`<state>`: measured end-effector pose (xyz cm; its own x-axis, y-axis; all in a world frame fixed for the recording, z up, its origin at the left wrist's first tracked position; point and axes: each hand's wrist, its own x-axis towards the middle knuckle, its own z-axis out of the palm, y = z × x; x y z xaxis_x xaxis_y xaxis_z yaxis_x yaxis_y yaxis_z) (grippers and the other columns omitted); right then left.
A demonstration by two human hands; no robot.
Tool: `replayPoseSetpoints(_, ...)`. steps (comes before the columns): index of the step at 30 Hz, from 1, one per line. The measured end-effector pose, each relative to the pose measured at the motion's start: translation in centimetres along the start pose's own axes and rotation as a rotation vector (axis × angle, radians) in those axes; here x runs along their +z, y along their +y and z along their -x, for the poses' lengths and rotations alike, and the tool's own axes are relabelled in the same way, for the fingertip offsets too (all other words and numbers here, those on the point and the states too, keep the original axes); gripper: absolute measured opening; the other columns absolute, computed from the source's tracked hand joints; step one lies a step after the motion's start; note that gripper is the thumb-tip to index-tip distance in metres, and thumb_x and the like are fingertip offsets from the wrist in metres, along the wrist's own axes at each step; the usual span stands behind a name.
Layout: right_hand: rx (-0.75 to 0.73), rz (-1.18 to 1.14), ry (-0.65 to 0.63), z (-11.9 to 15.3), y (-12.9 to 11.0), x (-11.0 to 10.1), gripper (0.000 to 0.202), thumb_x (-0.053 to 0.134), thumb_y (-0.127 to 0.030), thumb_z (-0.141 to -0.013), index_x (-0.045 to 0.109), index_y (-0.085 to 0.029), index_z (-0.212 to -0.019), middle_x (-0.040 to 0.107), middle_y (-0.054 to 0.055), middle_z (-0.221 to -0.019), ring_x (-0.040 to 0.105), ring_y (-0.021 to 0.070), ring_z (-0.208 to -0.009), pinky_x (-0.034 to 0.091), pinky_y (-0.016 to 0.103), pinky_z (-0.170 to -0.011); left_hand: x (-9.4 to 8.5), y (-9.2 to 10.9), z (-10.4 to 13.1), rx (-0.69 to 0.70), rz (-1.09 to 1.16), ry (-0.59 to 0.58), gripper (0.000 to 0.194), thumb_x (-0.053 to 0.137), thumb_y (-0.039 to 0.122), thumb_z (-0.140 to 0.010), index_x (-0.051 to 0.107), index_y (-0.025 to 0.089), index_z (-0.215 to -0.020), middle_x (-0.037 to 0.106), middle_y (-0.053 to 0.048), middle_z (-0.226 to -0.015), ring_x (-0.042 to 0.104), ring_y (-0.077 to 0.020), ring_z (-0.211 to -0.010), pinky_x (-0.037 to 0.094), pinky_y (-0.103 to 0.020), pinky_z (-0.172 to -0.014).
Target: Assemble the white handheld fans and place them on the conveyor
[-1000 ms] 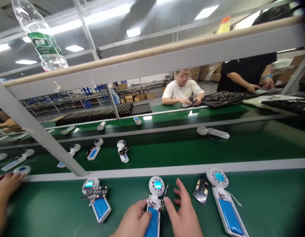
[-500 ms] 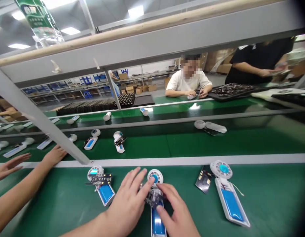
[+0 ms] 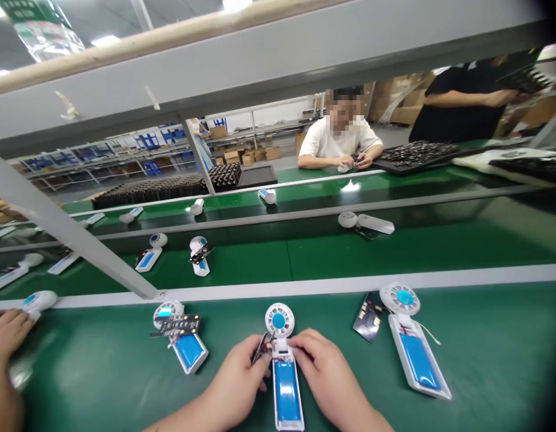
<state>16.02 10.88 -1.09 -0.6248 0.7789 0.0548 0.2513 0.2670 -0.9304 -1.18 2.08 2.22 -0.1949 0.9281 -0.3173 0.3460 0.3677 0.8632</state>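
Note:
An opened handheld fan (image 3: 287, 390) lies on the green work surface between my hands, its round head away from me and a blue battery in its handle. My left hand (image 3: 237, 381) is closed on a small dark circuit board (image 3: 260, 349), held tilted beside the fan's neck; thin wires show near it. On the other side, my right hand (image 3: 329, 372) has its bent fingers on the fan's neck. Whether a wire is between those fingertips is hidden.
Another opened fan (image 3: 419, 360) with its board lies to the right, and one (image 3: 188, 351) to the left. A co-worker's hand (image 3: 8, 333) touches a fan at far left. Beyond a pale rail (image 3: 322, 282), more fans lie on a green belt. A slanted post (image 3: 80, 228) stands left.
The circuit board has moved from over the fan's neck to its left side in my left hand. My right fingers have shifted to the neck's right side. The battery is now uncovered.

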Motion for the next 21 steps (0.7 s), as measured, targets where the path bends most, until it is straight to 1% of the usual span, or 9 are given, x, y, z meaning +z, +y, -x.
replayPoseSetpoints(2,-0.009,0.022,-0.022,-0.1,-0.1,0.0,0.023,0.050,-0.017,-0.092,0.071,-0.025,-0.090,0.066,0.002,-0.092,0.064,0.0175,-0.087,0.049,0.029,-0.081,0.9,-0.3,-0.2,-0.051,0.120,0.033,0.022,0.049,0.032,-0.090,0.059,0.014,-0.098,0.059,-0.002,-0.079,0.056,-0.0140,-0.060,0.050,-0.026,-0.054)
replayPoseSetpoints(5,-0.036,0.066,-0.025,0.0,-0.3,0.3,0.017,0.056,-0.015,-0.088,0.069,-0.024,-0.079,0.064,0.000,-0.084,0.063,0.0161,-0.080,0.047,0.026,-0.073,1.7,-0.4,-0.3,-0.050,0.140,0.077,0.024,0.058,0.035,-0.086,0.060,0.013,-0.095,0.059,-0.002,-0.082,0.053,-0.0122,-0.059,0.048,-0.024,-0.052)
replayPoseSetpoints(8,-0.056,0.086,0.000,0.1,-0.4,0.7,0.017,0.060,-0.012,-0.082,0.063,-0.021,-0.069,0.063,-0.001,-0.078,0.060,0.0144,-0.073,0.044,0.025,-0.066,1.9,0.0,-0.5,-0.072,0.124,0.058,0.023,0.060,0.034,-0.083,0.063,0.013,-0.095,0.060,-0.003,-0.082,0.053,-0.0130,-0.060,0.046,-0.023,-0.051)
replayPoseSetpoints(12,-0.072,0.018,0.012,0.5,-0.7,1.1,0.018,0.056,-0.009,-0.082,0.062,-0.021,-0.070,0.064,0.000,-0.082,0.061,0.0136,-0.076,0.046,0.023,-0.069,1.7,0.3,-0.5,-0.100,0.119,0.061,0.018,0.056,0.030,-0.084,0.063,0.014,-0.089,0.060,-0.002,-0.078,0.056,-0.0148,-0.059,0.048,-0.025,-0.052)
replayPoseSetpoints(13,-0.073,0.012,0.022,0.6,-0.8,1.2,0.018,0.056,-0.008,-0.081,0.062,-0.021,-0.071,0.064,0.000,-0.082,0.061,0.0138,-0.077,0.046,0.023,-0.069,1.6,0.4,-0.4,-0.068,0.080,0.075,0.015,0.057,0.028,-0.084,0.064,0.015,-0.086,0.060,-0.002,-0.079,0.058,-0.0159,-0.063,0.049,-0.026,-0.057)
replayPoseSetpoints(15,-0.071,0.029,0.062,0.9,-1.0,1.6,0.017,0.055,-0.008,-0.079,0.062,-0.021,-0.070,0.063,0.000,-0.080,0.061,0.0145,-0.076,0.046,0.024,-0.068,1.5,0.4,0.0,0.064,-0.055,0.110,0.011,0.057,0.023,-0.086,0.067,0.017,-0.084,0.062,-0.003,-0.083,0.061,-0.0187,-0.076,0.050,-0.029,-0.070)
replayPoseSetpoints(17,-0.068,0.068,0.119,1.1,-1.2,2.1,0.017,0.054,-0.008,-0.077,0.060,-0.021,-0.069,0.062,0.000,-0.078,0.060,0.0154,-0.074,0.046,0.025,-0.067,1.4,0.4,0.6,0.216,-0.198,0.136,0.015,0.055,0.019,-0.089,0.070,0.020,-0.090,0.065,-0.004,-0.088,0.062,-0.0196,-0.086,0.049,-0.030,-0.080)
replayPoseSetpoints(18,-0.066,0.091,0.149,1.2,-1.3,2.4,0.016,0.053,-0.008,-0.077,0.059,-0.021,-0.068,0.062,0.000,-0.077,0.060,0.0158,-0.074,0.045,0.026,-0.067,1.4,0.3,0.8,0.269,-0.241,0.140,0.019,0.053,0.018,-0.091,0.071,0.022,-0.096,0.065,-0.004,-0.090,0.062,-0.0193,-0.087,0.049,-0.030,-0.081)
replayPoseSetpoints(21,-0.064,0.167,0.219,1.5,-1.5,3.1,0.015,0.053,-0.010,-0.077,0.057,-0.021,-0.067,0.061,0.001,-0.076,0.059,0.0167,-0.074,0.044,0.027,-0.067,1.6,0.1,1.3,0.334,-0.281,0.130,0.027,0.049,0.017,-0.095,0.070,0.025,-0.109,0.066,-0.005,-0.097,0.063,-0.0181,-0.091,0.051,-0.029,-0.083)
